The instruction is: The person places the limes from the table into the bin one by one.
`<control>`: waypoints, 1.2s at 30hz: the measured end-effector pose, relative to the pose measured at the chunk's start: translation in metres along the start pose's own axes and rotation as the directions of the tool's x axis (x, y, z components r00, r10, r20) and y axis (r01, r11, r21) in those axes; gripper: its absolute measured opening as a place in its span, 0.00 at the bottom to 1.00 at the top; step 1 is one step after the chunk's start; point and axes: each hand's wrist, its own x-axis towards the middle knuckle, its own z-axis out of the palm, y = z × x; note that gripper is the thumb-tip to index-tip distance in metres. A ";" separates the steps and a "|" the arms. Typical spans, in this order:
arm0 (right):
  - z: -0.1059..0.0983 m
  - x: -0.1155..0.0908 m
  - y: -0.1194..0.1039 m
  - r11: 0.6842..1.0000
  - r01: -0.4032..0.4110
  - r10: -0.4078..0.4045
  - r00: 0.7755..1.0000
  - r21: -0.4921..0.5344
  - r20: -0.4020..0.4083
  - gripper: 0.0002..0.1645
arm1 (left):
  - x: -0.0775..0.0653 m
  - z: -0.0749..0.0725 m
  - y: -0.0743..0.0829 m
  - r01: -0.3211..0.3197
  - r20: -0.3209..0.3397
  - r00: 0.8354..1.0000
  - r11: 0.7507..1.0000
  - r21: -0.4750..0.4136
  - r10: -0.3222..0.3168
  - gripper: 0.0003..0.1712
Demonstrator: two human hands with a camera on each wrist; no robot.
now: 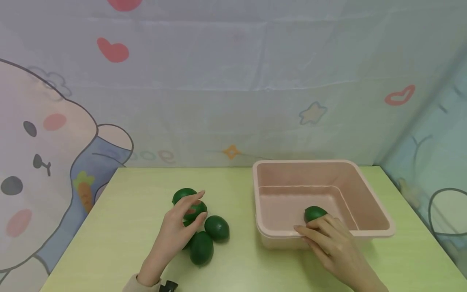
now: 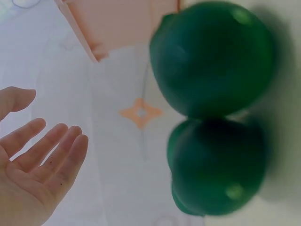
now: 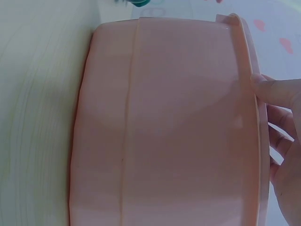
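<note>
A pale cloth (image 1: 219,61) hangs behind and to the right of everything. In front of it is a yellow-green bench (image 1: 237,267), its far edge meeting the cloth. A big printed bear (image 1: 36,158) with a blue top and a carrot fills the cloth's left side.

On the right part of the bench stands a pink bin (image 1: 299,174), upright, its mouth facing up.

Next come the hands. The left hand (image 1: 176,229) hovers above the green fruits, fingers apart and thumb well away from them, holding nothing; its own wrist view shows a gap between it and the two nearest fruits. The right hand (image 1: 335,244) is at the bin's near rim, thumb outside and fingers bent over to the inner side. Its fingers partly cover a lone fruit; whether they grip it cannot be told.

A beige cuff (image 1: 141,284) circles the left wrist. Red hearts (image 1: 114,50) dot the cloth.

The fruits (image 1: 201,248) on the bench, at least five, dark green and glossy, lie clustered left of the bin, some partly hidden under the left hand. The lone fruit (image 1: 313,213) is inside the bin, near its front wall.

Smallest is a black piece (image 1: 169,286) beside the cuff.
</note>
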 end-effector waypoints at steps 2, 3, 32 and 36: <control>0.000 0.000 0.000 1.000 0.001 -0.001 1.000 0.000 -0.001 0.21 | -0.003 -0.003 -0.005 0.015 -0.009 1.000 1.000 0.021 -0.015 0.31; 0.000 0.000 0.000 1.000 0.001 -0.001 1.000 0.000 -0.001 0.21 | -0.005 -0.004 -0.007 0.019 -0.013 1.000 0.999 0.030 -0.019 0.31; 0.000 0.000 -0.001 1.000 -0.006 0.006 1.000 -0.003 0.008 0.21 | -0.045 -0.010 -0.037 0.274 -0.011 0.961 0.953 0.132 -0.275 0.30; 0.000 0.000 0.000 1.000 -0.003 0.003 1.000 -0.005 0.005 0.21 | -0.049 -0.010 -0.039 0.317 0.002 0.948 0.944 0.090 -0.318 0.31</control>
